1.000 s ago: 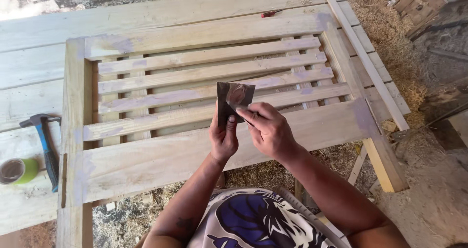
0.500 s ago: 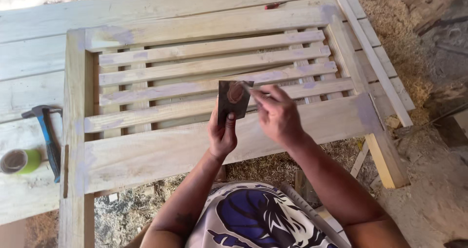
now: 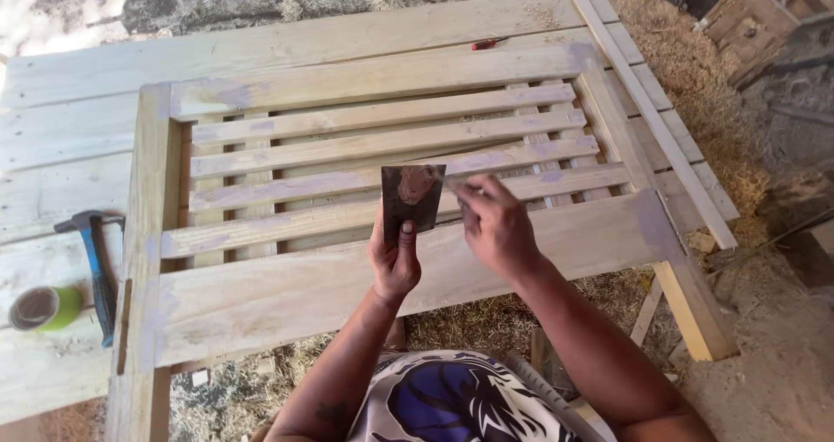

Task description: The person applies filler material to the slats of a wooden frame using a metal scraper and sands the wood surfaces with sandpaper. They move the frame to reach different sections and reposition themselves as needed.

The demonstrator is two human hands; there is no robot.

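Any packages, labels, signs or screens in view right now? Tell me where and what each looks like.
Small round container: far left on the plank table, beside the blue-handled hammer; green outside, open top, dark inside. Whether it bears a label cannot be told.
No labels, signs or screens show.

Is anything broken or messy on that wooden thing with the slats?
Nothing looks broken. The slatted wooden frame has pale purplish smears at its joints, like patched spots. Sawdust litters the ground. The left hand holds a smeared flat scraper.
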